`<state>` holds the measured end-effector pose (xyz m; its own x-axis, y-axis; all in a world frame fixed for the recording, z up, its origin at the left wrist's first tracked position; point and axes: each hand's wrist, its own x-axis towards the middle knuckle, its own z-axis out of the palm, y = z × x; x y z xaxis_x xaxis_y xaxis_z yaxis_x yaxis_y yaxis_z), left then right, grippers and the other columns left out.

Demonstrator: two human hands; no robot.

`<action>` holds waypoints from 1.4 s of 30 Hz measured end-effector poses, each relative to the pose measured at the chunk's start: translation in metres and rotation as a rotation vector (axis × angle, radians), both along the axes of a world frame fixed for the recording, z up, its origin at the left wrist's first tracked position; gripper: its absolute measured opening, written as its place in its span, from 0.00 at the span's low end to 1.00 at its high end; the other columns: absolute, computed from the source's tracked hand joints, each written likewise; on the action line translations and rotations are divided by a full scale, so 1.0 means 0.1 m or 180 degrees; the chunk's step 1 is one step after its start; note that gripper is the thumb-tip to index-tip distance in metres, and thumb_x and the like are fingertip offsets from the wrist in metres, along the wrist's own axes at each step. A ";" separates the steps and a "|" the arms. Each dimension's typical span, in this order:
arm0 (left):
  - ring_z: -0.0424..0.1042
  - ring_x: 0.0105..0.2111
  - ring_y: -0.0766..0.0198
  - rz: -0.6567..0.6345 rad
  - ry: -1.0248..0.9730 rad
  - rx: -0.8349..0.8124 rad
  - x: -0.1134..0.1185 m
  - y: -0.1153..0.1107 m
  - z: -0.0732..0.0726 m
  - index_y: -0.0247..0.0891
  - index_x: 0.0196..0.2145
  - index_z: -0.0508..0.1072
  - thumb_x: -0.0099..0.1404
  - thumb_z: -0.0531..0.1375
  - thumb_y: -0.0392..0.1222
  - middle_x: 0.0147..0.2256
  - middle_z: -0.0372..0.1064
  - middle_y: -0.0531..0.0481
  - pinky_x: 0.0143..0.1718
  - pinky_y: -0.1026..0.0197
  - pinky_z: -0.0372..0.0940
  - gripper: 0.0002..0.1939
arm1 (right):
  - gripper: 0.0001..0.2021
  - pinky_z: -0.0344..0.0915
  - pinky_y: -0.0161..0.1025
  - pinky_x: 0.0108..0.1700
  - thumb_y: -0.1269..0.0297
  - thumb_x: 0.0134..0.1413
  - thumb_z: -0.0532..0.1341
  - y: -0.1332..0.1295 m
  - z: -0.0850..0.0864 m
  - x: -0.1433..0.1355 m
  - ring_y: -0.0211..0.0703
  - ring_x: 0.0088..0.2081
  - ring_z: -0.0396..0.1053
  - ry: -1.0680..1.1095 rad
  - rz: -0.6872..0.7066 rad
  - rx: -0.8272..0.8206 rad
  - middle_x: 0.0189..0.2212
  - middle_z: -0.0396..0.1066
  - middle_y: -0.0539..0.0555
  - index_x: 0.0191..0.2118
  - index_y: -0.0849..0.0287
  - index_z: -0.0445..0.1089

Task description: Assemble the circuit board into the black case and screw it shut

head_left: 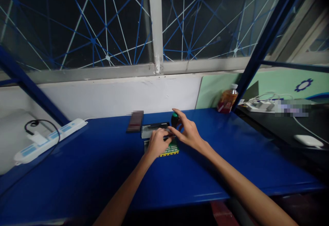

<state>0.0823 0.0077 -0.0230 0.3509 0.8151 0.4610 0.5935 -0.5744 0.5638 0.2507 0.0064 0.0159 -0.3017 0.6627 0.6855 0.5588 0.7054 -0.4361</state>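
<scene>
My right hand (191,133) is curled about an upright screwdriver (174,119) with a green-topped dark handle; its shaft and tip are hidden. My left hand (157,143) is bent close beside it, with thumb and fingers drawn together near the screwdriver's lower end. What those fingers hold, if anything, I cannot make out. Beneath the left hand lies a green bit set (172,148) with rows of pale pieces and a yellow-and-black front edge, partly covered. Just behind it sits an open grey and black case (147,132).
A dark flat object (135,121), partly blurred out, lies on the blue table (89,171) behind the case. At left is a white power strip (51,140) with a black cable. A drink bottle (228,99) stands at the back right, beside a blue metal post (253,61).
</scene>
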 end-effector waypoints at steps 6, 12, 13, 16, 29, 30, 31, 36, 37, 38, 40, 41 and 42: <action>0.74 0.37 0.59 0.0007 -0.0052 -0.0021 -0.01 0.01 0.01 0.39 0.32 0.79 0.60 0.61 0.31 0.34 0.77 0.49 0.40 0.60 0.66 0.07 | 0.32 0.69 0.43 0.36 0.57 0.58 0.57 -0.03 0.02 -0.02 0.43 0.33 0.71 -0.0036 -0.0026 0.0019 0.41 0.70 0.56 0.65 0.54 0.45; 0.74 0.40 0.57 -0.0106 -0.0089 -0.0071 -0.02 0.04 -0.04 0.37 0.34 0.79 0.60 0.60 0.30 0.37 0.76 0.47 0.45 0.58 0.66 0.08 | 0.31 0.69 0.42 0.36 0.59 0.58 0.55 -0.04 0.03 -0.01 0.42 0.34 0.71 -0.0110 0.0057 0.0052 0.49 0.68 0.58 0.65 0.55 0.44; 0.74 0.41 0.57 -0.0133 -0.0091 -0.0079 -0.02 0.04 -0.04 0.37 0.35 0.78 0.60 0.60 0.30 0.37 0.76 0.47 0.46 0.57 0.66 0.09 | 0.31 0.69 0.42 0.35 0.59 0.58 0.55 -0.04 0.03 -0.01 0.41 0.33 0.71 -0.0125 0.0052 0.0048 0.49 0.68 0.58 0.65 0.55 0.45; 0.73 0.42 0.56 -0.0192 -0.0105 -0.0083 -0.02 0.03 -0.04 0.38 0.36 0.78 0.60 0.60 0.31 0.39 0.76 0.47 0.47 0.56 0.66 0.09 | 0.30 0.68 0.41 0.35 0.60 0.59 0.53 -0.04 0.04 -0.01 0.39 0.30 0.69 -0.0151 0.0044 -0.0048 0.46 0.69 0.57 0.65 0.56 0.45; 0.73 0.39 0.57 -0.0105 -0.0304 -0.0072 0.00 0.03 -0.02 0.36 0.31 0.78 0.59 0.61 0.28 0.35 0.75 0.47 0.42 0.58 0.66 0.07 | 0.31 0.68 0.42 0.37 0.59 0.59 0.55 -0.05 0.06 -0.01 0.44 0.36 0.72 -0.0145 0.0125 0.0005 0.41 0.72 0.55 0.65 0.56 0.45; 0.73 0.39 0.57 -0.0138 -0.0306 -0.0091 0.00 0.03 -0.02 0.37 0.32 0.78 0.59 0.61 0.28 0.35 0.75 0.47 0.43 0.58 0.66 0.07 | 0.30 0.68 0.43 0.38 0.60 0.59 0.54 -0.05 0.06 -0.01 0.45 0.37 0.72 -0.0134 0.0137 -0.0003 0.40 0.72 0.55 0.65 0.56 0.46; 0.73 0.40 0.57 -0.0170 -0.0307 -0.0111 0.00 0.03 -0.01 0.37 0.32 0.78 0.59 0.61 0.28 0.35 0.75 0.47 0.44 0.57 0.66 0.08 | 0.30 0.68 0.43 0.39 0.60 0.59 0.54 -0.05 0.06 -0.01 0.45 0.38 0.72 -0.0128 0.0141 -0.0011 0.38 0.72 0.54 0.65 0.56 0.46; 0.72 0.42 0.56 -0.0278 -0.0317 -0.0195 0.01 0.02 0.00 0.38 0.34 0.79 0.60 0.59 0.27 0.37 0.75 0.47 0.46 0.56 0.65 0.10 | 0.31 0.68 0.43 0.37 0.60 0.58 0.55 -0.03 0.05 0.00 0.43 0.33 0.71 -0.0116 0.0112 -0.0096 0.40 0.71 0.55 0.65 0.54 0.45; 0.72 0.42 0.57 -0.0304 -0.0319 -0.0207 0.01 0.01 0.00 0.38 0.35 0.79 0.60 0.60 0.28 0.37 0.75 0.47 0.46 0.56 0.65 0.10 | 0.31 0.68 0.43 0.36 0.60 0.58 0.55 -0.02 0.05 0.00 0.42 0.32 0.70 -0.0114 0.0105 -0.0129 0.41 0.71 0.55 0.65 0.54 0.45; 0.72 0.41 0.57 -0.0334 -0.0319 -0.0222 0.01 0.01 0.00 0.38 0.35 0.79 0.60 0.60 0.28 0.37 0.76 0.47 0.45 0.57 0.66 0.10 | 0.31 0.68 0.42 0.35 0.59 0.58 0.55 -0.02 0.05 0.00 0.41 0.30 0.70 -0.0112 0.0094 -0.0158 0.41 0.71 0.55 0.65 0.53 0.45; 0.72 0.40 0.57 -0.0345 -0.0331 -0.0221 0.01 0.00 0.00 0.38 0.35 0.79 0.60 0.61 0.31 0.37 0.76 0.47 0.44 0.57 0.66 0.08 | 0.31 0.67 0.42 0.34 0.59 0.58 0.56 -0.01 0.04 0.01 0.41 0.28 0.69 -0.0117 0.0061 -0.0178 0.40 0.71 0.55 0.65 0.53 0.46; 0.72 0.40 0.57 -0.0312 -0.0351 -0.0192 0.01 0.01 -0.01 0.38 0.35 0.79 0.60 0.62 0.32 0.36 0.76 0.47 0.43 0.57 0.66 0.07 | 0.31 0.67 0.42 0.33 0.59 0.58 0.56 -0.01 0.03 0.01 0.41 0.28 0.69 -0.0120 0.0037 -0.0165 0.40 0.71 0.55 0.65 0.53 0.46; 0.72 0.39 0.57 -0.0264 -0.0377 -0.0152 0.01 0.01 -0.01 0.38 0.35 0.79 0.59 0.63 0.33 0.36 0.76 0.47 0.43 0.57 0.66 0.06 | 0.31 0.67 0.42 0.33 0.59 0.58 0.56 -0.01 0.03 0.01 0.41 0.28 0.69 -0.0128 0.0015 -0.0148 0.40 0.71 0.56 0.65 0.52 0.46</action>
<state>0.0834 0.0084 -0.0237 0.3633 0.8076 0.4646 0.4728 -0.5895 0.6549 0.2513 0.0052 0.0187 -0.3314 0.6921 0.6413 0.5732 0.6875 -0.4457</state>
